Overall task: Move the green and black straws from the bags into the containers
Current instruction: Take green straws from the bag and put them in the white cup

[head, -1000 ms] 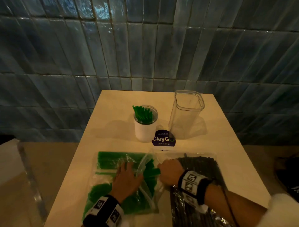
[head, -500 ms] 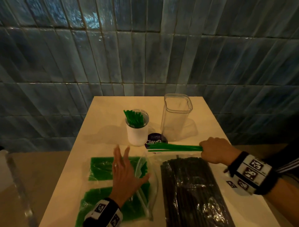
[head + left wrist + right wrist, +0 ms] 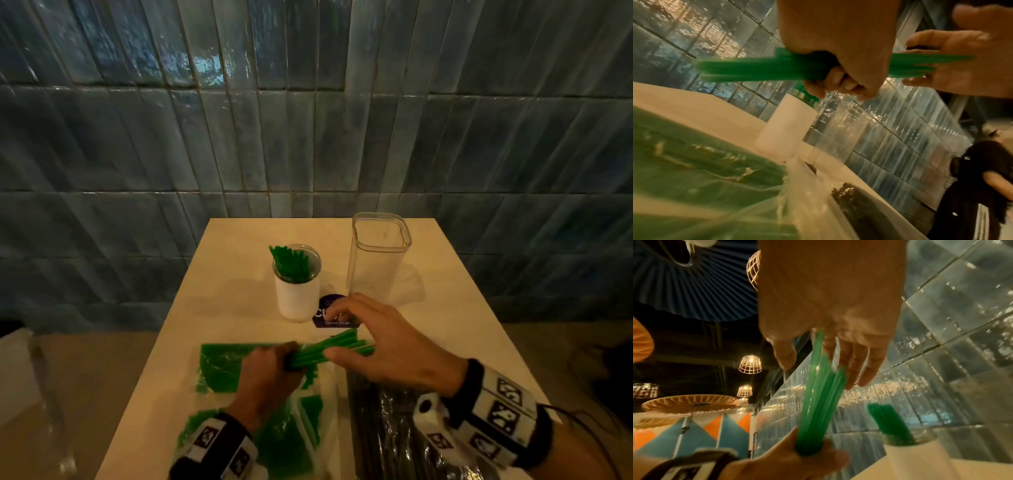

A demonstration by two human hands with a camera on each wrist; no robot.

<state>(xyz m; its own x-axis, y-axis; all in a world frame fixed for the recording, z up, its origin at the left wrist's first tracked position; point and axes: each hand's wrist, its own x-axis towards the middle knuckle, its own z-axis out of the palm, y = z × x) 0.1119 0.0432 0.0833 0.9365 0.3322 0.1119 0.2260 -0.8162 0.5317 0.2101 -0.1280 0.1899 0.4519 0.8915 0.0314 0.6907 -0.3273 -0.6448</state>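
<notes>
Head view: the left hand clenches a bundle of green straws above the green straw bag. The right hand, fingers extended, steadies the free ends. The white cup already holds green straws; the clear container stands empty beside the black straw bag.

Left wrist view: fingers curl around the bundle's middle.

Right wrist view: the straws fan out toward the relaxed, released palm. Judgement: light, smooth, stiff yet crushable, they likely slip singly; a mid-length encircling grip, ends squared, suits them.
</notes>
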